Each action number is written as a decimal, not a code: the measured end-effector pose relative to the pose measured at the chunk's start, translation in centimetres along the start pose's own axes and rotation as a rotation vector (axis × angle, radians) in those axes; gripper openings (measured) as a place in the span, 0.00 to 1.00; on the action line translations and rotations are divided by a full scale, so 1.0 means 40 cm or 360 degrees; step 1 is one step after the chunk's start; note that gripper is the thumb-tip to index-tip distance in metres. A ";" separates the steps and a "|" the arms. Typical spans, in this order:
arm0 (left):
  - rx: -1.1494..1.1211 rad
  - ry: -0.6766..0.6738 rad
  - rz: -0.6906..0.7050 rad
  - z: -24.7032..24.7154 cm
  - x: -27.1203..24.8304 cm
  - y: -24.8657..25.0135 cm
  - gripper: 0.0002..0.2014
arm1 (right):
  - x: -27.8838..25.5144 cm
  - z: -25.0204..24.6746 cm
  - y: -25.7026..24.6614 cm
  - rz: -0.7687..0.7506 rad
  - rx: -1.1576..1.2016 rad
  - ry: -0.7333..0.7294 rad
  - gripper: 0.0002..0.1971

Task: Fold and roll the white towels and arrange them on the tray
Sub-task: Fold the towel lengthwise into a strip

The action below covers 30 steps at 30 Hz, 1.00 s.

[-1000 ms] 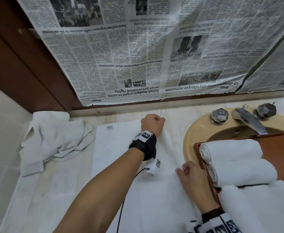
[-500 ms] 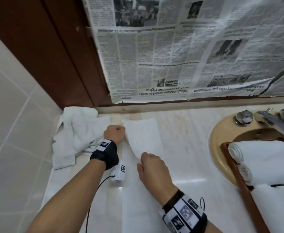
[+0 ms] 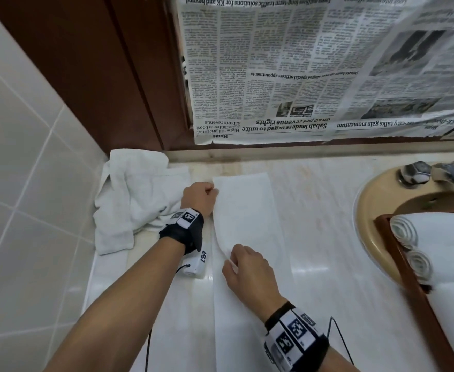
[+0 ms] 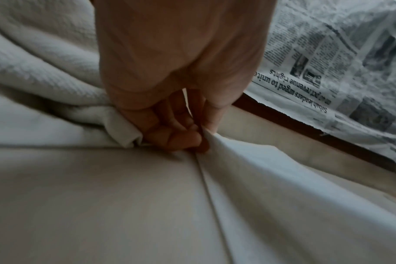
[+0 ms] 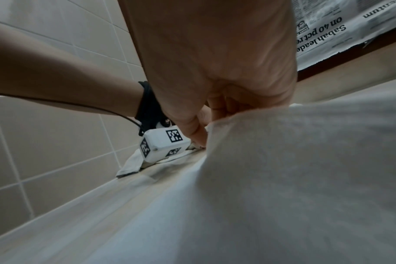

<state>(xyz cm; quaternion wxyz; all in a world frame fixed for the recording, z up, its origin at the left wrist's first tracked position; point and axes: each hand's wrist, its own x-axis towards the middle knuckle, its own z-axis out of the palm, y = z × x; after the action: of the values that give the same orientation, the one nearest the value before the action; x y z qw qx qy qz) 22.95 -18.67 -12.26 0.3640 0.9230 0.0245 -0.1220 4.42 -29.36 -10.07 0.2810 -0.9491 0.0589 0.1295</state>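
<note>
Head view shows a white towel [image 3: 244, 229] folded into a long narrow strip lying on the pale marble counter [image 3: 322, 237], running from near the back edge toward the front edge. The left hand [image 3: 200, 198] sits at the strip's left edge near the far end, fingers curled, and the left wrist view shows its thumb and fingertips [image 4: 188, 137] pinching the towel's edge [image 4: 237, 160] where the cloth rises into a small ridge. The right hand [image 3: 247, 272] is closer to the front edge, also on the strip's left side; its thumb and fingers nip a lifted bit of the folded layer, and the right wrist view shows that layer [image 5: 283, 160] raised up against the palm with the thumb [image 5: 197, 132] pressed on its rim.

A crumpled pile of towels [image 3: 134, 197] lies in the back left corner of the counter, touching the tiled wall [image 3: 19, 157] and just beside the left hand. At the right edge of the counter, a wooden tray [image 3: 414, 288] rests over the beige sink [image 3: 373, 200], holding two rolled towels [image 3: 435, 234] side by side with their spiral ends facing left, and more white cloth in front of them. Chrome tap fittings [image 3: 419, 174] stand at the sink's back rim. Newspaper [image 3: 314, 71] hangs upside down over the wall behind the counter's back edge.
</note>
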 end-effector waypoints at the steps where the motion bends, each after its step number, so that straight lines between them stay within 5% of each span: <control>1: 0.0009 0.0010 0.0016 0.003 0.001 0.000 0.16 | 0.002 0.003 0.001 -0.0005 -0.0010 -0.0006 0.09; 8: 0.0112 0.0084 -0.0102 0.021 0.018 0.020 0.08 | 0.011 0.014 0.011 -0.0063 -0.0097 -0.0093 0.10; 12: 0.0046 0.0173 -0.0141 0.033 0.018 0.013 0.12 | 0.001 -0.003 0.018 -0.0108 -0.0222 -0.0208 0.15; 15: -0.0067 0.0251 -0.0121 0.032 0.009 0.003 0.17 | 0.035 -0.040 0.047 -0.0154 -0.0136 -0.0037 0.17; 21: 0.0449 0.0228 0.0523 0.073 -0.040 -0.007 0.23 | 0.245 -0.109 0.130 -0.0419 -0.0219 0.0408 0.28; 25: 0.0915 -0.0153 0.0415 0.110 -0.024 -0.014 0.28 | 0.346 -0.104 0.135 -0.0335 -0.0462 -0.0002 0.39; 30: 0.1097 -0.0174 0.0349 0.102 -0.021 -0.053 0.32 | 0.369 -0.097 0.224 -0.0281 -0.0676 -0.0111 0.32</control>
<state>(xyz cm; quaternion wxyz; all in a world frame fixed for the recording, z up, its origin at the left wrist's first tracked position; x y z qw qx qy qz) 21.00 -19.83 -16.35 0.0432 0.9808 -0.1365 -0.1325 17.75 -39.56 -15.68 0.0871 -0.9834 -0.0626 0.1466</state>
